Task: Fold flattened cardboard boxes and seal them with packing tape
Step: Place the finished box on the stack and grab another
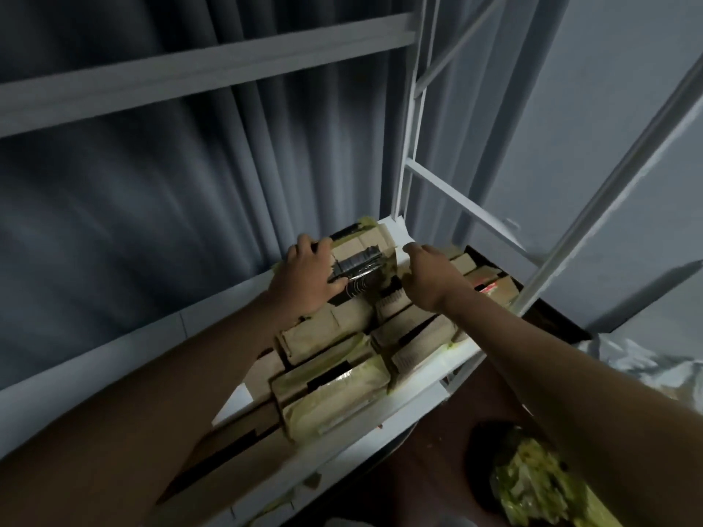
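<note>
Several taped brown cardboard boxes (331, 336) lie piled on a white shelf (430, 378). On top of the pile sits one small box (361, 260) with a shiny dark taped patch. My left hand (304, 277) grips its left end, fingers over the far edge and thumb at the near side. My right hand (428, 275) holds its right end, fingers curled over that side. Yellowish tape wraps many of the boxes. The picture is blurred, so finer detail is hard to tell.
White metal shelf posts and cross braces (468, 207) rise at the right, and a white beam (198, 74) crosses above. Grey curtains (152, 207) hang behind. A crumpled yellow-green wad (540, 484) lies on the dark floor at the lower right.
</note>
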